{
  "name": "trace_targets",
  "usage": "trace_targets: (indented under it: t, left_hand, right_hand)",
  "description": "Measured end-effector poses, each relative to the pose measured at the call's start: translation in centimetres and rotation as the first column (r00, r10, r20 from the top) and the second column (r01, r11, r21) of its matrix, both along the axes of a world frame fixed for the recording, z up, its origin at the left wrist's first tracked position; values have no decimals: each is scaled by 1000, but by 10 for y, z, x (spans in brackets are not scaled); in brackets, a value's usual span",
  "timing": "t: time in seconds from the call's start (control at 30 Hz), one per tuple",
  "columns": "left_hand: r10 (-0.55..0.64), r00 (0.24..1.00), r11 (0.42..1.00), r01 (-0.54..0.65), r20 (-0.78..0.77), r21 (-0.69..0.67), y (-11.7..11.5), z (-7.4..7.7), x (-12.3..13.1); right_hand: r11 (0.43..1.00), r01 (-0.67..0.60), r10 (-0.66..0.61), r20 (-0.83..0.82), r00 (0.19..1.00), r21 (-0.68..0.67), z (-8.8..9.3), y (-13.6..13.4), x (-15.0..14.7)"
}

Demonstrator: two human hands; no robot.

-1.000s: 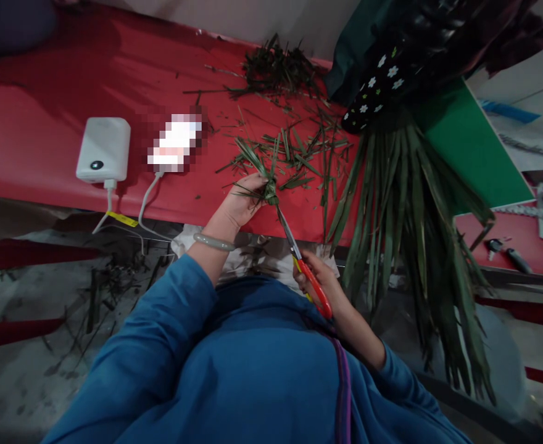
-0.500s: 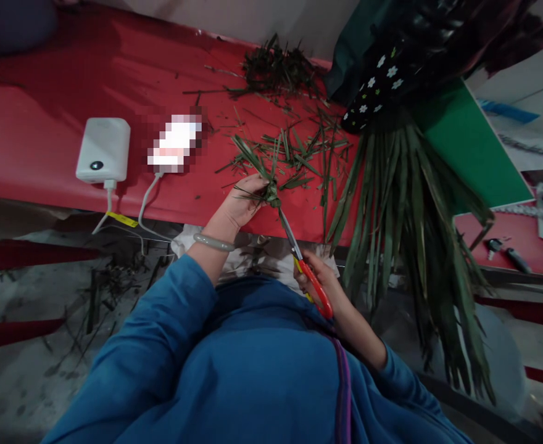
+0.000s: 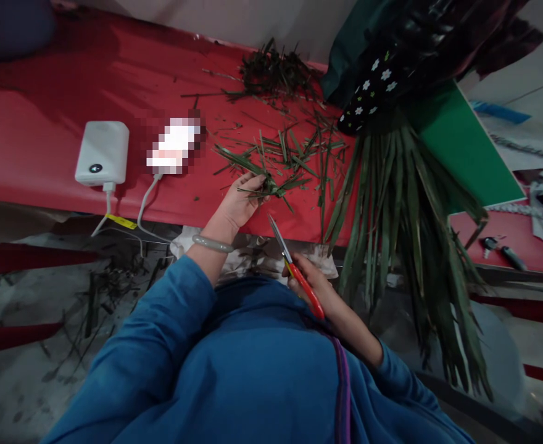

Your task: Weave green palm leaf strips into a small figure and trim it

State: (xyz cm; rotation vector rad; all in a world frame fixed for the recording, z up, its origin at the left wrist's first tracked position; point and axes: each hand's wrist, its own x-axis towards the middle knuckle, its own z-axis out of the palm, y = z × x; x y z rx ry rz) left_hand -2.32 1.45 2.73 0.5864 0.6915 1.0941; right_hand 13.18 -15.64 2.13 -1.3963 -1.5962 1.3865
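Note:
Between the fingertips of my left hand (image 3: 244,200) is a small knotted bundle of green leaf strips (image 3: 271,184), its loose ends sticking out to the upper left. A bracelet rings that wrist. My right hand (image 3: 312,280) is closed around the red and yellow handles of a pair of scissors (image 3: 294,265). The blades look closed, and their tip points up and left, a little below the bundle and apart from it. Loose leaf trimmings (image 3: 294,148) lie on the red tabletop (image 3: 169,74) just beyond my left hand.
Long green leaves (image 3: 392,209) hang over the table edge at right, coming from a dark floral wrap (image 3: 368,92). Behind them is a green board (image 3: 470,148). A white power bank (image 3: 102,152) and a blurred phone (image 3: 174,146) with cables lie at left. A heap of scraps (image 3: 278,71) sits farther back.
The scissors have drawn back down and away from the leaf bundle. My left hand has turned the bundle, so its loose ends now lean more to the left.

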Motion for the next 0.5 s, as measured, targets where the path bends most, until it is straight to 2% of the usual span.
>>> trace_targets:
  t: [0.1,0.17,0.27,0.37,0.4,0.5]
  left_hand:
    - [3,1000,999,-3,5,45,-1,1,-1]
    - [17,1000,997,-15,-17,71,-1,0,-1]
    - [67,994,991,-57,-81,118,-1,-2,0]
    - [82,983,978,-48,-162,201,-3,-3,2]
    - [74,978,973,-27,-194,231,-5,-3,2]
    - [35,956,949,60,-293,310,-9,1,4]
  right_hand:
    - [1000,13,-13,-73,997,1,13,6,-6]
    - [998,69,-69,-152,986,-5,24,11,-6]
    - [959,281,-274,-190,943,13,40,26,3]
    - [890,432,-434,-21,901,143,49,54,18]
    - [876,436,-452,38,891,207,50,64,23]
    - [865,321,-430,242,869,386,49,98,32]
